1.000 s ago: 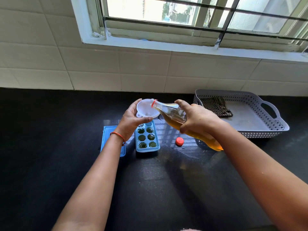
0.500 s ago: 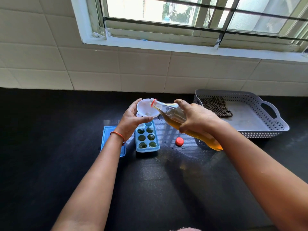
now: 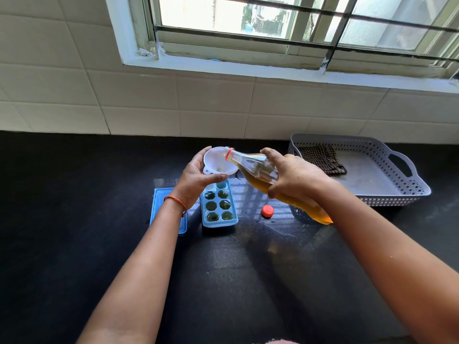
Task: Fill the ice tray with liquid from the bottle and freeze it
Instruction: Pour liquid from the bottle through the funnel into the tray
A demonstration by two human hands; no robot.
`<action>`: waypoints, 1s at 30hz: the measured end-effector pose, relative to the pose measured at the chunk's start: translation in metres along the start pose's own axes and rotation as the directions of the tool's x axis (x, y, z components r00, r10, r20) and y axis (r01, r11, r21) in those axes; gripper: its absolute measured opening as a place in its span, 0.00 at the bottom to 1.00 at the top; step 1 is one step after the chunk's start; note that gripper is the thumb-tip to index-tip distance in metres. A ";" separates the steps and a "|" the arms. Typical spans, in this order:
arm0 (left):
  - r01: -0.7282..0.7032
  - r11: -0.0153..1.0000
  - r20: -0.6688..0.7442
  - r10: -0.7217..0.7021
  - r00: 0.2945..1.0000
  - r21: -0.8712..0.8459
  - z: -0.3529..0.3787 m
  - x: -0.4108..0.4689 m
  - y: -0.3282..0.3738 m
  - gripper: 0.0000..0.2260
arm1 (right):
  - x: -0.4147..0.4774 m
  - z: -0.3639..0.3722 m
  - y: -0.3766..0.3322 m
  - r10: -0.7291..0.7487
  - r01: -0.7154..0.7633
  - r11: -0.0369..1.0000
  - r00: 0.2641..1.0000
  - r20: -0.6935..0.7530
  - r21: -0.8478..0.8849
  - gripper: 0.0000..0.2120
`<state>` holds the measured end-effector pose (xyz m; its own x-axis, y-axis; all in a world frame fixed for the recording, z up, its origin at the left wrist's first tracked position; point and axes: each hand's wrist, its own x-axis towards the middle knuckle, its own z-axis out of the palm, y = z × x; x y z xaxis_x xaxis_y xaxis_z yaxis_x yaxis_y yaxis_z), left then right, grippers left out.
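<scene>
Head view: right hand (image 3: 295,180) wraps clear plastic bottle of amber liquid (image 3: 253,167), long axis tilted, neck pointing left into white plastic funnel (image 3: 214,160); left hand (image 3: 195,181) cups funnel over far end of blue ice tray (image 3: 219,223) on black counter (image 3: 74,219).

Blue ice tray (image 3: 218,207), amber bottle (image 3: 260,173), white funnel (image 3: 214,160), checked cloth (image 3: 323,160).

Left hand (image 3: 196,181) cups and right hand (image 3: 296,181) grips, both arms outstretched.
</scene>
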<state>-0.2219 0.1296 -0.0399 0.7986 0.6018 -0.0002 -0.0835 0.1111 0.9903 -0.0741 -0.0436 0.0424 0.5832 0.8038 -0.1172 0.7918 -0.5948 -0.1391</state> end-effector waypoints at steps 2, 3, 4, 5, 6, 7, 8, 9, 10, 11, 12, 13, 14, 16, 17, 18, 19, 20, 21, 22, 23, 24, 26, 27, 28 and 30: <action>-0.002 1.000 -0.005 0.002 1.000 0.003 0.000 0.000 0.001 0.39 | 0.000 0.000 0.000 0.002 -0.002 1.000 1.000 0.000 0.000 0.50; -0.002 1.000 -0.005 0.002 1.000 0.006 0.001 0.000 0.000 0.39 | 0.000 -0.001 0.000 0.001 -0.001 1.000 1.000 0.001 0.005 0.50; -0.003 1.000 -0.004 0.003 1.000 0.009 0.000 0.000 0.000 0.38 | 0.000 -0.001 0.000 0.000 0.000 1.000 1.000 0.001 0.010 0.50; -0.005 1.000 -0.005 0.005 1.000 0.012 0.000 0.001 0.000 0.36 | 0.000 -0.001 0.000 -0.001 0.001 1.000 1.000 0.000 0.012 0.50; -0.007 1.000 -0.005 0.007 1.000 0.015 0.001 0.001 0.000 0.36 | -0.001 -0.002 0.000 -0.002 0.002 1.000 1.000 -0.002 0.014 0.50; -0.008 1.000 -0.005 0.008 1.000 0.016 0.001 0.001 0.000 0.35 | -0.001 -0.002 0.000 -0.002 0.002 1.000 1.000 -0.005 0.017 0.50; -0.009 1.000 -0.004 0.010 1.000 0.017 0.001 0.000 0.001 0.35 | -0.001 -0.002 0.000 -0.002 0.002 1.000 1.000 -0.008 0.023 0.50; -0.011 1.000 -0.005 0.011 1.000 0.019 0.001 0.000 0.001 0.35 | -0.001 -0.002 0.000 -0.002 0.003 1.000 1.000 -0.011 0.031 0.50; -0.013 1.000 -0.006 0.013 1.000 0.018 0.002 0.000 0.002 0.35 | -0.001 -0.002 0.000 -0.004 0.004 0.999 1.000 -0.013 0.039 0.50; -0.015 1.000 -0.007 0.015 1.000 0.014 0.002 0.000 0.002 0.35 | -0.001 -0.002 -0.001 -0.006 0.006 0.999 1.000 -0.013 0.046 0.50; -0.017 1.000 -0.009 0.017 1.000 0.010 0.002 0.000 0.002 0.35 | -0.001 -0.002 -0.001 -0.007 0.008 0.998 1.000 -0.014 0.055 0.50; -0.019 1.000 -0.011 0.019 1.000 0.008 0.002 0.000 0.003 0.35 | 0.000 -0.002 -0.001 -0.009 0.010 0.998 1.000 -0.018 0.067 0.50; -0.022 1.000 -0.015 0.022 1.000 0.006 0.003 0.000 0.004 0.34 | 0.000 -0.003 -0.002 -0.011 0.013 0.996 1.000 -0.022 0.086 0.51; -0.028 1.000 -0.022 0.028 0.999 0.002 0.003 -0.001 0.005 0.34 | 0.000 -0.004 -0.003 -0.018 0.022 0.990 0.999 -0.030 0.137 0.51; -0.032 0.999 -0.025 0.032 0.999 -0.001 0.004 -0.001 0.005 0.34 | 0.000 -0.004 -0.003 -0.022 0.027 0.987 0.999 -0.034 0.157 0.51; -0.037 0.999 -0.028 0.037 0.999 -0.003 0.004 -0.001 0.006 0.34 | 0.000 -0.005 -0.004 -0.024 0.030 0.985 0.999 -0.040 0.169 0.51; -0.041 0.999 -0.029 0.041 0.999 -0.002 0.004 -0.001 0.006 0.34 | 0.000 -0.005 -0.004 -0.024 0.032 0.984 0.999 -0.047 0.177 0.51; -0.044 0.999 -0.032 0.044 0.999 -0.001 0.005 -0.001 0.006 0.34 | 0.000 -0.005 -0.004 -0.023 0.033 0.982 0.998 -0.054 0.185 0.51; -0.046 0.999 -0.036 0.046 0.998 -0.001 0.005 -0.001 0.007 0.34 | 0.001 -0.006 -0.005 -0.023 0.034 0.981 0.998 -0.062 0.191 0.50; -0.048 0.999 -0.040 0.047 0.998 -0.002 0.005 0.000 0.007 0.34 | 0.001 -0.005 -0.005 -0.023 0.036 0.980 0.997 -0.070 0.197 0.50; -0.049 0.999 -0.041 0.049 0.998 -0.002 0.005 0.000 0.007 0.34 | 0.001 -0.005 -0.005 -0.023 0.038 0.979 0.997 -0.076 0.201 0.50; -0.051 0.999 -0.039 0.051 0.998 -0.002 0.005 0.000 0.007 0.34 | 0.002 -0.005 -0.005 -0.023 0.039 0.978 0.997 -0.078 0.203 0.50; -0.055 0.998 -0.033 0.055 0.998 0.005 0.004 0.001 0.007 0.34 | 0.002 -0.005 -0.005 -0.025 0.040 0.979 0.997 -0.078 0.200 0.50; -0.055 0.998 -0.031 0.055 0.998 0.008 0.004 0.001 0.007 0.34 | 0.002 -0.005 -0.005 -0.024 0.039 0.980 0.997 -0.076 0.194 0.50; -0.052 0.999 -0.030 0.053 0.998 0.008 0.003 0.001 0.007 0.34 | 0.003 -0.004 -0.005 -0.022 0.035 0.982 0.997 -0.074 0.185 0.50; -0.039 0.999 -0.025 0.039 0.999 -0.012 0.003 0.001 0.007 0.34 | 0.002 -0.003 -0.004 -0.013 0.025 0.986 0.997 -0.073 0.163 0.50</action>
<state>-0.2204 0.1287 -0.0327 0.7796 0.6253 0.0352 -0.1219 0.0964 0.9878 -0.0750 -0.0397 0.0455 0.5843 0.8103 -0.0434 0.7659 -0.5684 -0.3004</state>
